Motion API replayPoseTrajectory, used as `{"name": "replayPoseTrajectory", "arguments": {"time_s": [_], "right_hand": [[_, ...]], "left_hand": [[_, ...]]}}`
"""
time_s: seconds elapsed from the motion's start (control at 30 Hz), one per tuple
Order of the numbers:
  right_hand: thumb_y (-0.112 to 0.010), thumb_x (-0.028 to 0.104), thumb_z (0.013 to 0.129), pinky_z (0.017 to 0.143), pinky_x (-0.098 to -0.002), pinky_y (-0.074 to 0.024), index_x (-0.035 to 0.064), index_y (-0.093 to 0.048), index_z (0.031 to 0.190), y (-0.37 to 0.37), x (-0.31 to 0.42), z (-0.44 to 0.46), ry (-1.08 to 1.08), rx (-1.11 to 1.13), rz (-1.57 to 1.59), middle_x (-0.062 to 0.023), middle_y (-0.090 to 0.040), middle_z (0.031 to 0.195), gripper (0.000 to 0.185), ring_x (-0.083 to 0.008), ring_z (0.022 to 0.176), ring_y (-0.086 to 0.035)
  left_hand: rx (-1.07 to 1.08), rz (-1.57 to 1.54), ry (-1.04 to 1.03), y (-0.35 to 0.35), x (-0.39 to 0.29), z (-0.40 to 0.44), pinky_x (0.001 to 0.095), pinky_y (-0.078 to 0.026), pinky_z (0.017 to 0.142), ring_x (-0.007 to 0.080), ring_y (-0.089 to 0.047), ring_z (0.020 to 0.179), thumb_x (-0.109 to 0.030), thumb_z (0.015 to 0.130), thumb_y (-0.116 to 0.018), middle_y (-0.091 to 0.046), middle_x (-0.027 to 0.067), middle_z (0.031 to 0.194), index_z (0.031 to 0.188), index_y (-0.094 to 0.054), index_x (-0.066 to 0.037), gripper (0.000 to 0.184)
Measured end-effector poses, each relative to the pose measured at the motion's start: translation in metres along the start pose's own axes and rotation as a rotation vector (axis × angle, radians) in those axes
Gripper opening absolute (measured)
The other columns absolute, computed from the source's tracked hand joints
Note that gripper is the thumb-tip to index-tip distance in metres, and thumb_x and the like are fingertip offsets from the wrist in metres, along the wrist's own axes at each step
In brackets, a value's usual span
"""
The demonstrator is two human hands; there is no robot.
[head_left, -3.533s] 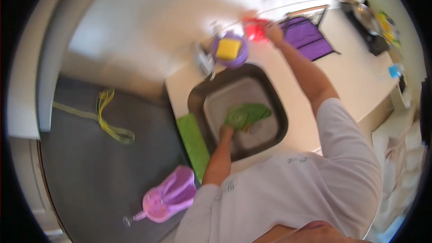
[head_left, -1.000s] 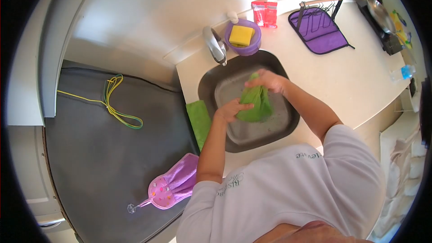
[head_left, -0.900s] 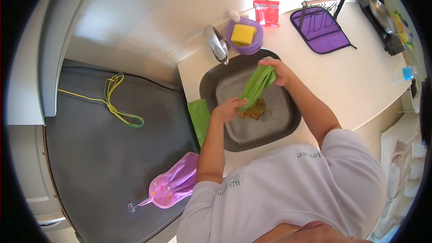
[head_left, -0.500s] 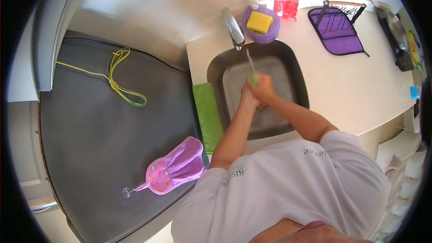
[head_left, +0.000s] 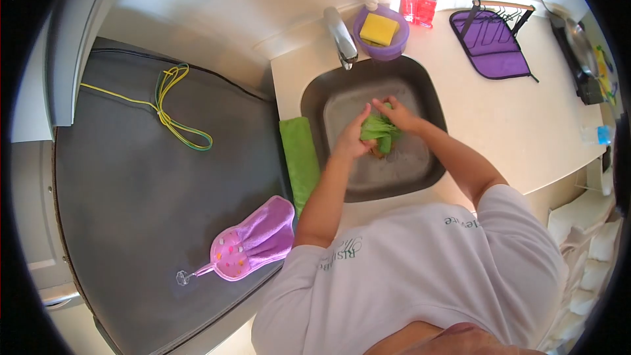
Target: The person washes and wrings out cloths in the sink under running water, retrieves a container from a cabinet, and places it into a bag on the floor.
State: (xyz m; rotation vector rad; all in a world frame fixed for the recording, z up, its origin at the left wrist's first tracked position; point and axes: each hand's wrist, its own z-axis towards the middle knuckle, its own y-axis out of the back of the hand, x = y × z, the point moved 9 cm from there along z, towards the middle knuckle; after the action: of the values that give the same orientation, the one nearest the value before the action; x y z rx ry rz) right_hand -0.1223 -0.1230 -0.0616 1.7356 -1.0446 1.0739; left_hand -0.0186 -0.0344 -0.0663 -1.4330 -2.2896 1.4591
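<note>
A bunch of leafy green vegetable (head_left: 381, 130) is between my two hands, above the floor of the dark sink (head_left: 411, 164). My left hand (head_left: 355, 137) grips it from the left, thumb pointing up toward the tap. From the upper right, my right hand (head_left: 399, 116) holds the leaves, its fingers bent over their top. Something small and brownish (head_left: 377, 152) shows just below the greens; its kind I cannot make out. Over the sink's far edge reaches the chrome tap (head_left: 340, 38), with no water stream visible under it.
Behind the sink stands a purple bowl (head_left: 395, 48) with a yellow sponge (head_left: 379, 30), beside red packets (head_left: 419, 5). A purple mat with a rack (head_left: 497, 59) lies right. Left are a green cloth (head_left: 299, 158), a pink hand towel (head_left: 263, 240) and a yellow-green cord (head_left: 172, 121).
The water stream from the tap has gone. My hands, clasped together before, have moved apart, and the leafy greens between them now show spread out.
</note>
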Motion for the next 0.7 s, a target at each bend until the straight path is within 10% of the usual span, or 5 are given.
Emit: {"name": "replayPoseTrajectory", "arguments": {"time_s": [0.23, 0.4, 0.53, 0.6, 0.7], "right_hand": [[-0.069, 0.028, 0.075, 0.081, -0.0343, -0.0463, -0.0021, -0.055, 0.105, 0.016, 0.081, -0.046, -0.063, 0.714, 0.047, -0.0147, -0.061, 0.1, 0.045, -0.0251, 0.092, -0.06], [-0.067, 0.011, 0.074, 0.084, -0.0374, -0.0466, 0.003, -0.057, 0.102, 0.027, 0.088, -0.033, -0.157, 0.454, 1.129, -0.0103, -0.061, 0.101, 0.031, -0.0224, 0.092, -0.059], [-0.065, 0.023, 0.076, 0.079, -0.0394, -0.0474, 0.0026, -0.062, 0.088, -0.017, 0.075, -0.057, 0.036, 0.139, 0.325, -0.0141, -0.064, 0.091, 0.024, -0.0273, 0.085, -0.063], [-0.065, 0.028, 0.077, 0.075, -0.0398, -0.0476, 0.0023, -0.062, 0.086, -0.045, 0.095, -0.085, 0.247, 0.015, -0.129, -0.0178, -0.064, 0.086, 0.028, -0.0303, 0.083, -0.063], [-0.065, 0.031, 0.076, 0.074, -0.0403, -0.0472, 0.002, -0.062, 0.084, -0.036, 0.063, -0.06, 0.124, -0.145, -0.328, -0.0206, -0.063, 0.083, 0.03, -0.0327, 0.082, -0.062]], "left_hand": [[-0.108, 1.331, 0.212, -0.064, -0.011, -0.052, 0.0233, -0.038, 0.062, 0.0072, -0.054, 0.077, -0.031, 0.081, -0.066, -0.062, -0.0025, 0.091, 0.111, -0.06, -0.008, 0.038], [-0.127, 0.409, -0.101, -0.044, -0.025, -0.04, 0.0247, -0.041, 0.069, 0.0118, -0.055, 0.079, -0.039, 0.086, -0.057, -0.061, -0.0011, 0.095, 0.109, -0.059, -0.004, 0.042], [-0.104, -0.253, -0.235, -0.03, -0.015, -0.009, 0.0338, -0.047, 0.078, 0.0189, -0.059, 0.088, -0.045, 0.089, -0.049, -0.062, 0.0058, 0.099, 0.11, -0.058, -0.007, 0.044], [0.578, -0.382, -0.302, -0.032, -0.009, 0.023, 0.0347, -0.046, 0.084, 0.0212, -0.058, 0.093, -0.045, 0.091, -0.045, -0.06, 0.0076, 0.104, 0.108, -0.056, -0.007, 0.044], [0.208, -0.433, -0.271, -0.028, 0.01, 0.027, 0.0374, -0.046, 0.087, 0.0219, -0.058, 0.094, -0.044, 0.091, -0.045, -0.06, 0.0083, 0.102, 0.099, -0.058, -0.009, 0.038]]}}
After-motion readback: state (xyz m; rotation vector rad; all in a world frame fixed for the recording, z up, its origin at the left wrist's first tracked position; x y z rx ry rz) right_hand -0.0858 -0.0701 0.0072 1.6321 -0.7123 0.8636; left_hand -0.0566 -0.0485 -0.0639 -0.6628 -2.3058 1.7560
